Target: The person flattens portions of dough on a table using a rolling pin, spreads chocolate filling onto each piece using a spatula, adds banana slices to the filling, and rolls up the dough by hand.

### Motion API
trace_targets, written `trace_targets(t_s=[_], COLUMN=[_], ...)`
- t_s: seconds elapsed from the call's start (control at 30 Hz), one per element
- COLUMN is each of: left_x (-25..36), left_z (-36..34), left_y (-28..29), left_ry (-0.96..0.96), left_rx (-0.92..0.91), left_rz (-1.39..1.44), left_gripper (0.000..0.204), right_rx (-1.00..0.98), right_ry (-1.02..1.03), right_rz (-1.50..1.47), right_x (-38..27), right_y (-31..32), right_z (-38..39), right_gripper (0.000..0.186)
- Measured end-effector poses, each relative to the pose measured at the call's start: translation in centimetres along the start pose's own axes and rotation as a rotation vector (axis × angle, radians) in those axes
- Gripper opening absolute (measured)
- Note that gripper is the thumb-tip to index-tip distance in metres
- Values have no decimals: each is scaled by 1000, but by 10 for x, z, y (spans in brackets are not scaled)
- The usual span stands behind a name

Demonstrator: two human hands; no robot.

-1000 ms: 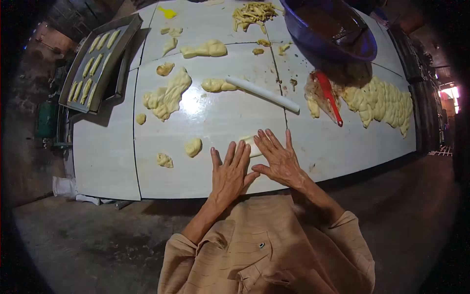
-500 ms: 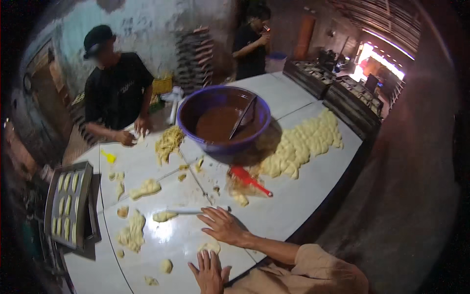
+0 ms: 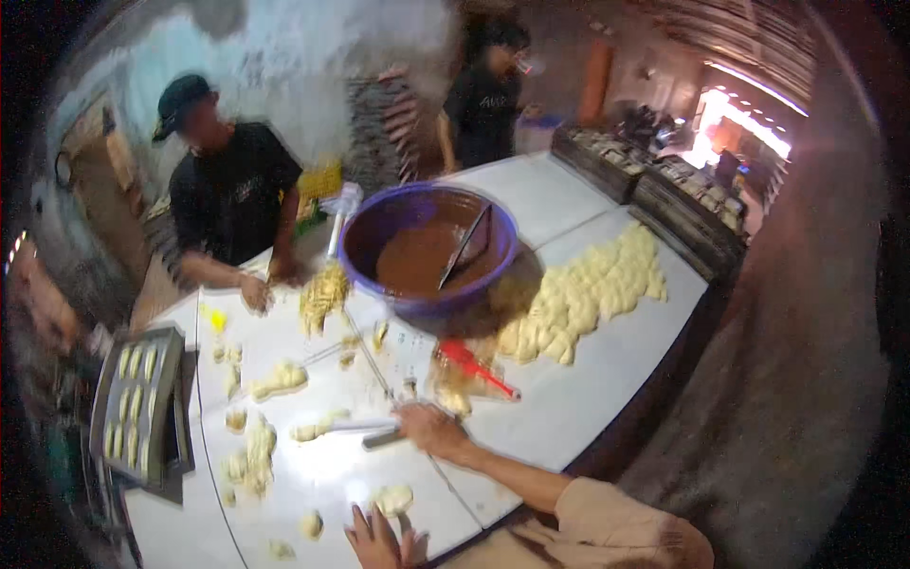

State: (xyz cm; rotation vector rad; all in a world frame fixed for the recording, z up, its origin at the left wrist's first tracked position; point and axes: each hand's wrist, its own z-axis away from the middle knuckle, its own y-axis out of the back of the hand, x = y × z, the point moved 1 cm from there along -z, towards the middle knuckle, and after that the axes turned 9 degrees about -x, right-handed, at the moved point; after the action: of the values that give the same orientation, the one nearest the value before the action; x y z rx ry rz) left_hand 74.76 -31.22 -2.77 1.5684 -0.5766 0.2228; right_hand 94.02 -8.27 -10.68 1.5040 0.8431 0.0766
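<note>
My right hand (image 3: 431,427), slightly blurred, has its fingers curled on the end of the white rolling pin (image 3: 365,426), beside a small dough piece (image 3: 308,432). My left hand (image 3: 382,542) lies open near the lower edge, just below a flattened dough piece (image 3: 391,498). Loose dough lumps (image 3: 256,453) are scattered to their left. Beyond my right hand lie a red-handled tool (image 3: 474,370) on a crumpled smeared sheet and a broad mass of small dough pieces (image 3: 588,299).
A purple tub (image 3: 351,270) of brown mixture stands mid-table. Trays of shaped dough (image 3: 161,343) sit at the left. Stacked dark trays (image 3: 678,228) line the far right. A co-worker (image 3: 227,190) works at the opposite side; another person (image 3: 479,104) stands behind.
The view has swung up and right, bringing both people in. My right hand has left the flattened dough and closed on the rolling pin; my left hand has slid back off that dough.
</note>
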Motion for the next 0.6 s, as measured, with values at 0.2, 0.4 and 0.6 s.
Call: trace_targets(t_s=[0.2, 0.4, 0.6], left_x=[-26, -27, -36], left_z=[-5, -19, -53], left_y=[-15, -27, -23], left_ry=[137, 111, 280], left_rx=[196, 195, -101], left_rz=[-30, -90, -168], left_gripper=[88, 79, 64], right_rx=[30, -198, -275], right_ry=[139, 264, 106], right_rz=[-88, 1, 128], right_x=[-26, -66, -68], right_y=[67, 60, 44], right_z=[57, 69, 61], right_gripper=[35, 48, 56])
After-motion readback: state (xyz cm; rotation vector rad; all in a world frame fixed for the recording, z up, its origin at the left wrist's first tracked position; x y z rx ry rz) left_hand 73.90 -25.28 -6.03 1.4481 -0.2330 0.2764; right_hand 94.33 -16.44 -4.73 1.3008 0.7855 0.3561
